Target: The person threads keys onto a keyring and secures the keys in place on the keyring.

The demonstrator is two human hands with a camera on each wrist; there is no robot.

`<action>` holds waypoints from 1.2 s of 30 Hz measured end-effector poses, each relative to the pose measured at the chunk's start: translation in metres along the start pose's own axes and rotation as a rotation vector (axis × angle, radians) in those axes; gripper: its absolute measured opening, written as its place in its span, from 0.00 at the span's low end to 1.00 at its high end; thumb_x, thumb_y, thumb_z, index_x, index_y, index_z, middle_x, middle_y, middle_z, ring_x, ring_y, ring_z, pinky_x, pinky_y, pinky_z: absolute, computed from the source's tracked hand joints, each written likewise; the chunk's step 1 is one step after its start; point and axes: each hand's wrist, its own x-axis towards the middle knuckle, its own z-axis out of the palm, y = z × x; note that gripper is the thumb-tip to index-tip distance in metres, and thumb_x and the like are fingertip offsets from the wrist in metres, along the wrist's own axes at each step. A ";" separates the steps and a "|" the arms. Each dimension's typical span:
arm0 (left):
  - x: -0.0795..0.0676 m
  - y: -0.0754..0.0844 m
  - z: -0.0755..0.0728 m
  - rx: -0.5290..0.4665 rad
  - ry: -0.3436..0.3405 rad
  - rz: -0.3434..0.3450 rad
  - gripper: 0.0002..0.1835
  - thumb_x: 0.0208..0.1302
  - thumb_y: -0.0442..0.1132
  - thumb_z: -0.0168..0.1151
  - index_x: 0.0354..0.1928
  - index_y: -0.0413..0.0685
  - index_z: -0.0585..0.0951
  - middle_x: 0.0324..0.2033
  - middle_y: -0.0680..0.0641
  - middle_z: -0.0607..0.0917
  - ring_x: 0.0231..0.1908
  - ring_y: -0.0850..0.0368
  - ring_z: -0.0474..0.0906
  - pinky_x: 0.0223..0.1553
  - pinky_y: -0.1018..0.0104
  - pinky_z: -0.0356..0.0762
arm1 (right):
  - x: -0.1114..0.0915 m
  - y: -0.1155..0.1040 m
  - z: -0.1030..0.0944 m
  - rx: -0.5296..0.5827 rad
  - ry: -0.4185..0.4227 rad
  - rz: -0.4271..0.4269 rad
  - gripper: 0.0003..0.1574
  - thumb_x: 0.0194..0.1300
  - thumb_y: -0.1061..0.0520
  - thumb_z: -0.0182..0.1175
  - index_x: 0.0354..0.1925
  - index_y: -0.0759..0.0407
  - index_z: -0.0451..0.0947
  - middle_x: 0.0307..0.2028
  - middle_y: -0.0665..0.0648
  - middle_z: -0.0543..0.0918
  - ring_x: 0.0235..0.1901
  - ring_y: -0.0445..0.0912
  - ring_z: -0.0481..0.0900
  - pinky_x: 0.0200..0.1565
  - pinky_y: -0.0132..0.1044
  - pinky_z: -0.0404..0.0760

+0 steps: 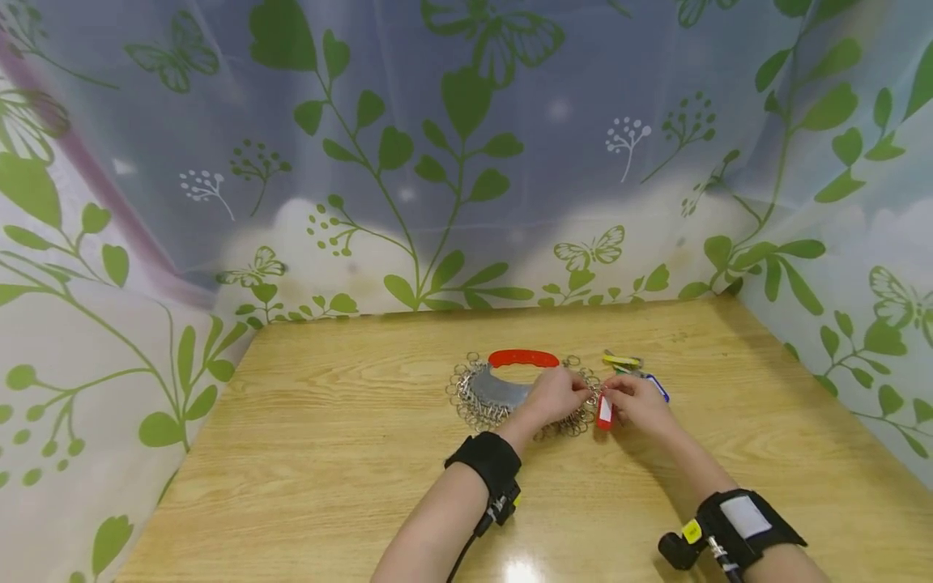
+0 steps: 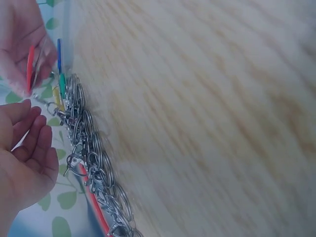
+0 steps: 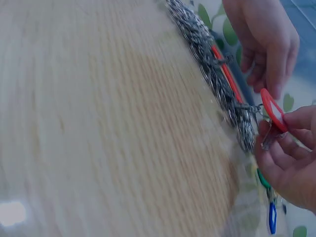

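A crescent-shaped grey metal plate with a red handle lies on the table, fringed with many metal key rings. At its right end my right hand pinches a red key tag with a white label. A short metal chain or clasp runs between the tag and the rings. Over the plate's right half is my left hand, its fingers curled and fingertips close to that link. Whether they grip it is hidden.
Beyond the right hand lie a yellow tag and a blue tag; a green piece shows beside the blue one. The wooden table meets a leaf-patterned curtain behind and at both sides.
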 end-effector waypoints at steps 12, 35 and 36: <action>-0.007 -0.002 -0.006 0.010 -0.042 -0.021 0.23 0.69 0.44 0.53 0.13 0.52 0.66 0.09 0.55 0.59 0.11 0.62 0.53 0.18 0.72 0.53 | -0.004 0.014 -0.015 -0.100 0.008 0.117 0.16 0.65 0.62 0.54 0.47 0.74 0.73 0.40 0.66 0.78 0.36 0.50 0.74 0.32 0.35 0.72; -0.020 0.000 -0.009 0.453 -0.121 0.182 0.09 0.64 0.44 0.57 0.29 0.56 0.83 0.24 0.57 0.77 0.27 0.62 0.68 0.31 0.71 0.63 | -0.013 0.016 -0.038 -0.530 0.164 -0.090 0.09 0.57 0.64 0.56 0.34 0.70 0.78 0.29 0.64 0.80 0.28 0.54 0.76 0.29 0.45 0.72; -0.020 0.000 -0.009 0.492 -0.119 0.189 0.08 0.64 0.46 0.57 0.32 0.56 0.84 0.27 0.57 0.77 0.30 0.61 0.69 0.34 0.70 0.64 | -0.009 0.015 -0.042 -0.539 0.190 -0.098 0.11 0.58 0.64 0.56 0.37 0.71 0.78 0.32 0.66 0.80 0.30 0.57 0.77 0.30 0.47 0.72</action>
